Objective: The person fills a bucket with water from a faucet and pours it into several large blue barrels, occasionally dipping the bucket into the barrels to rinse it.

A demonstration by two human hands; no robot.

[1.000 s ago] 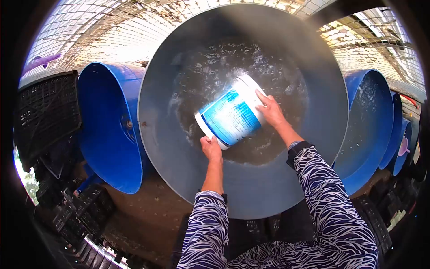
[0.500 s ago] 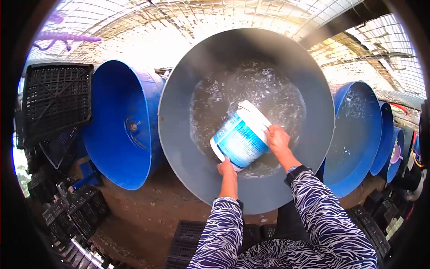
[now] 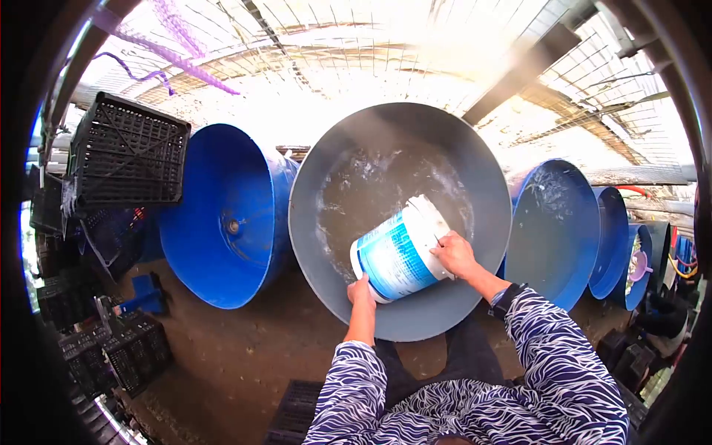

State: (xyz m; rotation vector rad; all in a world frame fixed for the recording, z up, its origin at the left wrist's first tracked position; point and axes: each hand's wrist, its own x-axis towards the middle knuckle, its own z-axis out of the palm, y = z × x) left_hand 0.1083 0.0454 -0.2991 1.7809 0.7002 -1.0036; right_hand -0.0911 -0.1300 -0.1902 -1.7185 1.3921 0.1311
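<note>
A white plastic bucket (image 3: 397, 258) with a blue and white printed label is tilted on its side over a large round grey tub (image 3: 491, 185). Its rim points up and to the right, and its base is at the lower left. My left hand (image 3: 361, 291) is closed on the base edge, part of the fingers hidden under the bucket. Up at the rim end, my right hand (image 3: 455, 254) grips what looks like the thin handle or rim edge. Murky water (image 3: 352, 185) with foam and ripples fills the tub's bottom. The bucket's inside is hidden.
To the left stands a blue tub (image 3: 194, 222) with a drain fitting inside. Another blue tub (image 3: 556, 230) holding water is at the right, with smaller blue tubs beyond. Black crates (image 3: 130, 152) are stacked at the left. Wire mesh runs along the back.
My view has shifted, so the grey tub appears smaller and its centre farther left. The bucket is now nearer the tub's front right side, still in both hands. The water looks less churned.
</note>
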